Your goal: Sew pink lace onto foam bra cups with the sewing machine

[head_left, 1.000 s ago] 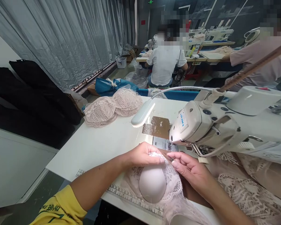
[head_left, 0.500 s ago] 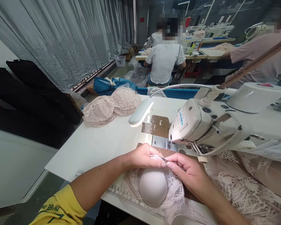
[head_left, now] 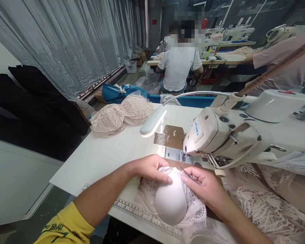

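A smooth pale bra cup point(head_left: 170, 201) with lace trim point(head_left: 194, 213) round it lies at the table's front edge, below the sewing machine. My left hand point(head_left: 155, 169) grips the cup's upper left side, thumb on the smooth face and fingers behind the lace. In my right hand point(head_left: 203, 184) is a slim dark metal tool, apparently thread snips point(head_left: 190, 177), its tip pointing up and left past the top of the cup. The right fingertips are close against the cup's right edge.
A white sewing machine point(head_left: 208, 132) stands over the table point(head_left: 112, 159), with a lamp point(head_left: 152, 122) beside its head. Stacked lace cups point(head_left: 109, 118) lie at the back left. More lace fabric point(head_left: 264, 203) covers the right. Co-workers sit beyond.
My hands have moved apart at the cup's top. The left thumb now rests on the cup's face, and the snips' tip has come away from the lace. The cup has shifted slightly right.
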Available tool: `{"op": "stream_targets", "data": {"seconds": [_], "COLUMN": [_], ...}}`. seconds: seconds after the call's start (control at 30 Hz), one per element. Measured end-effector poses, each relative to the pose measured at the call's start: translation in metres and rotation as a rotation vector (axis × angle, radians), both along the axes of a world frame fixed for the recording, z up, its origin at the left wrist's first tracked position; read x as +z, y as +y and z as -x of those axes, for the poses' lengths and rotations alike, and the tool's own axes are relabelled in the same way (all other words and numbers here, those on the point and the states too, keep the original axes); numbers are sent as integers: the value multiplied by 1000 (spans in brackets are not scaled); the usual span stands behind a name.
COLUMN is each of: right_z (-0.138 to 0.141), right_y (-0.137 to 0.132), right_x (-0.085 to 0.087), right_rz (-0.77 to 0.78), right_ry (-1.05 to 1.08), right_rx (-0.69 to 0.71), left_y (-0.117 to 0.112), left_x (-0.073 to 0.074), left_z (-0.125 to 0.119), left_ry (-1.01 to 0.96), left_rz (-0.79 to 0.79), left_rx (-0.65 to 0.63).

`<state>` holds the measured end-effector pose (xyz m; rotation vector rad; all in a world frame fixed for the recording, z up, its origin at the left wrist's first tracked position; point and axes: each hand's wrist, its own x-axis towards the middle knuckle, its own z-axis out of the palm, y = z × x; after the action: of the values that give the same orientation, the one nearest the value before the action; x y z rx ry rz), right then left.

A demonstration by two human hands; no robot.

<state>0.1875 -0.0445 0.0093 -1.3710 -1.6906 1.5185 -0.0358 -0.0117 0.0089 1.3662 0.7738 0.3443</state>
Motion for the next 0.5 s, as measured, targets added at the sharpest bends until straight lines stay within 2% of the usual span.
{"op": "stream_targets", "data": {"seconds": [0.1, 0.23, 0.5], "right_z": [0, 1, 4], "right_y": [0, -1, 0], "right_x": [0, -3, -7], "right_rz": [15, -2, -84], "right_ry": [-11, 14, 11], "right_rx": [3, -6, -29], "left_y": [4, 2, -8], "left_x": [6, 9, -9], "left_z": [10, 7, -13], "left_ry": [48, 58, 10], "left_rz": [-84, -150, -128], "left_rx": [62, 111, 111]}}
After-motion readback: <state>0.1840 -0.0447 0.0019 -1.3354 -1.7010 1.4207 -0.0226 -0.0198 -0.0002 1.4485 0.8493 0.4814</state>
